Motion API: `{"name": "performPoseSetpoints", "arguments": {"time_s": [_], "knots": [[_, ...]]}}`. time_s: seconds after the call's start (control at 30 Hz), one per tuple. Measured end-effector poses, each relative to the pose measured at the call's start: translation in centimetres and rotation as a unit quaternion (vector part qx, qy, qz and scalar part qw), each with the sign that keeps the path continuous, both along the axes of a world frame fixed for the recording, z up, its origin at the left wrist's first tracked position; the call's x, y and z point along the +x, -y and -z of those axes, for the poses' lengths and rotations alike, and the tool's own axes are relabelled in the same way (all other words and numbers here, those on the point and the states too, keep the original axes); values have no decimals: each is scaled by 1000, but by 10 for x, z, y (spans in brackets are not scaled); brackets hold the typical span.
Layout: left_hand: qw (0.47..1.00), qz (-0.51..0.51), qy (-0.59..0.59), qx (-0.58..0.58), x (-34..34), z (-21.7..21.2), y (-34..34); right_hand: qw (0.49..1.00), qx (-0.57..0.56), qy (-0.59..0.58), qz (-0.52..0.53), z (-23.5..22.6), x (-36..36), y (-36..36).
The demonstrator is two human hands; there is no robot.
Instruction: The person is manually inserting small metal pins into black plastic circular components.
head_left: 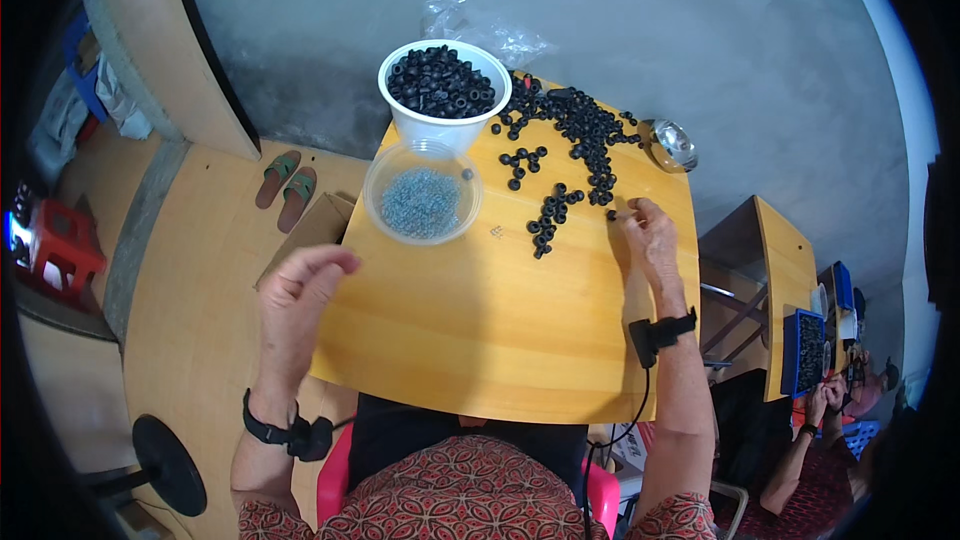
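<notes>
My right hand (652,232) is over the right side of the wooden table, fingers bent, with its fingertips at a small black rubber-like part (611,214). My left hand (300,290) hovers off the table's left edge with thumb and fingers drawn together; whatever may be between them is too small to make out. A loose trail of black hollow parts (585,130) runs from the far edge toward the middle. At the far left a white tub (405,125) is heaped with the same parts. Nearer stands a clear round bowl (374,212) of small bluish pieces.
A shiny metal bowl (672,146) lies tilted at the table's far right corner. A crumpled clear plastic bag (480,30) is behind the tub. Green sandals (290,183) and a cardboard box (310,230) are on the left floor. Another person's hands (825,398) work at the right.
</notes>
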State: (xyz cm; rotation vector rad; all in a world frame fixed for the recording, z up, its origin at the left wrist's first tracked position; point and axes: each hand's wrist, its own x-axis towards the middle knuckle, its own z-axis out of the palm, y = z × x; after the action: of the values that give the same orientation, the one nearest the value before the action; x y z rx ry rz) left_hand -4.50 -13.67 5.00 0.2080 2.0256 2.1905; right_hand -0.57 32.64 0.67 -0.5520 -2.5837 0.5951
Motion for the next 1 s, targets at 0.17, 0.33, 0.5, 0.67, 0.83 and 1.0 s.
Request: {"name": "performPoseSetpoints", "arguments": {"time_s": [0.17,0.33,0.5,0.67,0.83,1.0], "knots": [[992,122,29,15,19,3,-34,991,109,47,-54,-7,-7,35],[978,195,77,14,26,23,-65,977,-69,28,-197,-26,24,109],[955,244,142,95,37,35,-90,944,-108,20,-312,-53,59,182],[953,262,121,94,46,39,-100,931,-23,-19,-363,-56,75,196],[939,194,251,129,57,32,-91,922,-134,-60,-359,-34,77,197],[957,215,152,118,49,30,-102,929,-44,-91,-356,-56,72,189]]}}
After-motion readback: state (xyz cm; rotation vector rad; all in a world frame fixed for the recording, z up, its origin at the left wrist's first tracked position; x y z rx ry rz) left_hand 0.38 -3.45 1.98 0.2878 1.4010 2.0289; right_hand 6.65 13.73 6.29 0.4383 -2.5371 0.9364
